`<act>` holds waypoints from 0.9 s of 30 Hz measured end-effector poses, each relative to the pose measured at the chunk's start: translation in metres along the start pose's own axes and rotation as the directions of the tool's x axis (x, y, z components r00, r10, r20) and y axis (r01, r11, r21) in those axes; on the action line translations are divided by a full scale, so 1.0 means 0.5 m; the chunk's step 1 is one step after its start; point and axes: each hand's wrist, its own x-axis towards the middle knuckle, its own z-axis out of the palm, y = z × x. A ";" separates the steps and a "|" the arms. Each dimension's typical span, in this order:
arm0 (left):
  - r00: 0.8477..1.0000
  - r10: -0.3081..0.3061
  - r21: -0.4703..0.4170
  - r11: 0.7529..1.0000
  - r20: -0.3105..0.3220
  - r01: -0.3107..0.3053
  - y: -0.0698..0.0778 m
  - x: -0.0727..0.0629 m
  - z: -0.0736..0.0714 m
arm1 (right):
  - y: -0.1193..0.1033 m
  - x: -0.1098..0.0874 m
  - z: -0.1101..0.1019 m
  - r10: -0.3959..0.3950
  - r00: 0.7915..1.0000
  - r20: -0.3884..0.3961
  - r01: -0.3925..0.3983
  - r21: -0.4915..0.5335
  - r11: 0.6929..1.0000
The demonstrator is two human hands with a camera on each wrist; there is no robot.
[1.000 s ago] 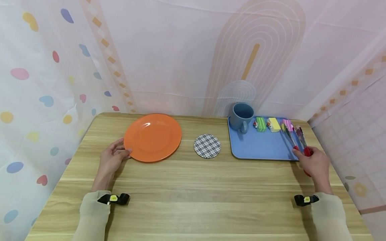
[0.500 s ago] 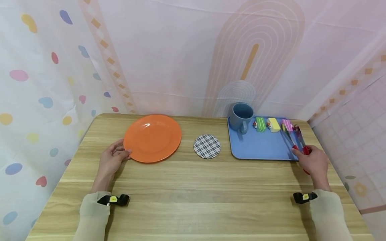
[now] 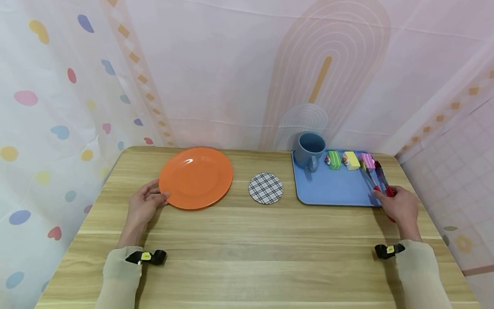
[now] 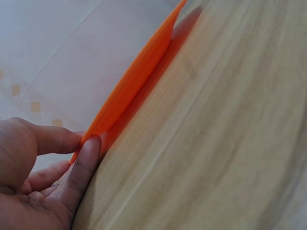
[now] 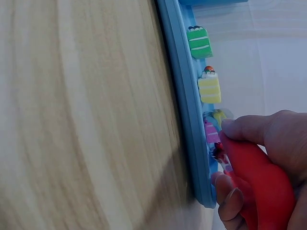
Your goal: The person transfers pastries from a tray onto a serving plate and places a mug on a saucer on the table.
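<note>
My left hand (image 3: 143,206) pinches the near-left rim of an orange plate (image 3: 197,178); the left wrist view shows thumb and fingers on either side of that rim. My right hand (image 3: 399,210) grips red-handled tongs (image 5: 261,182) over the right end of a blue tray (image 3: 328,189). The tongs' arms are spread, one tip at each side of a pink toy cake slice (image 3: 368,161). In the right wrist view the pink slice lies partly behind the tongs. Left of it on the tray sit a yellow cake slice (image 3: 351,160) and a green one (image 3: 334,159).
A blue-grey mug (image 3: 310,150) stands at the tray's back left corner. Between plate and tray lies a round checked coaster (image 3: 266,188). A patterned curtain (image 3: 216,77) hangs behind the wooden table (image 3: 247,257).
My right hand has shifted slightly left and forward, and the tongs' right arm has come closer to the pink cake slice. The left hand and plate stay put.
</note>
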 end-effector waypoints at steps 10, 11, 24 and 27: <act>1.000 0.001 -0.006 1.000 -0.007 -0.001 0.000 -0.001 0.001 | -0.003 0.010 0.000 0.010 1.000 0.004 -0.009 -0.007 1.000; 1.000 0.000 -0.012 1.000 -0.008 0.000 0.000 -0.001 0.001 | -0.003 0.010 0.000 0.010 1.000 0.004 -0.010 -0.007 1.000; 1.000 -0.008 -0.013 1.000 -0.011 0.008 0.001 0.000 0.002 | 0.002 0.003 -0.002 -0.003 1.000 -0.003 0.003 0.005 1.000; 1.000 -0.010 -0.010 1.000 -0.011 0.009 0.001 0.001 0.001 | 0.004 0.002 -0.002 0.001 1.000 -0.002 -0.001 0.009 1.000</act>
